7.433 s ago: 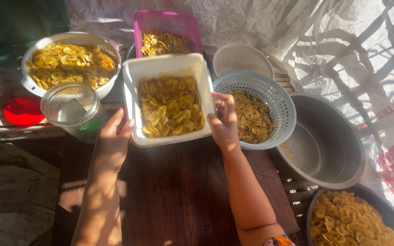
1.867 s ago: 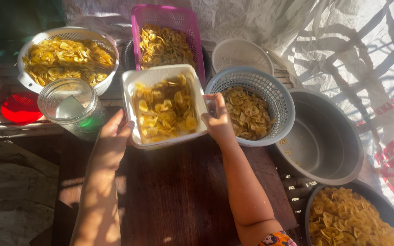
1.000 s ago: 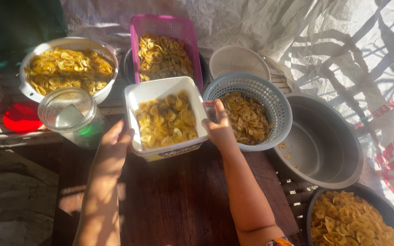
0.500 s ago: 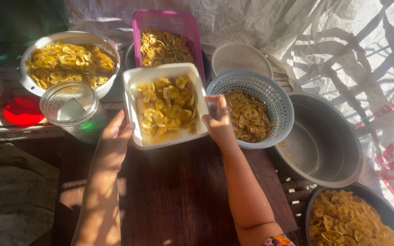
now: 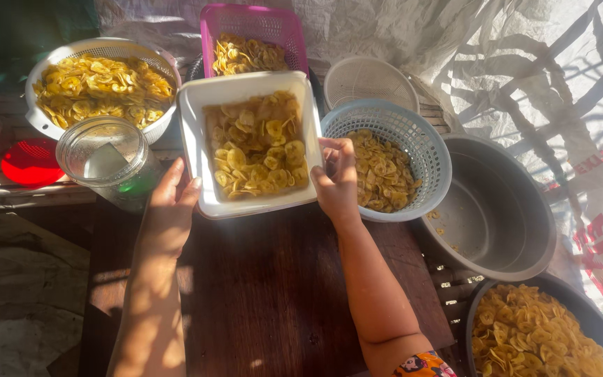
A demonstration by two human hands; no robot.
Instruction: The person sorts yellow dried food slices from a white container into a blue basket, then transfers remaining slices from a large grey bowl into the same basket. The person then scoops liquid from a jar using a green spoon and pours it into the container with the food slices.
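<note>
dark wooden table (image 5: 280, 293), hands gripping square white tub (image 5: 197, 139)

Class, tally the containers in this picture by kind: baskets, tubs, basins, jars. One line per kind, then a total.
Baskets: 4 (white, pink, small white, blue)
Tubs: 1 (white tub, gripped by the left hand and right hand)
Basins: 2 (grey, dark)
Jars: 1 (glass jar)
Total: 8
</note>
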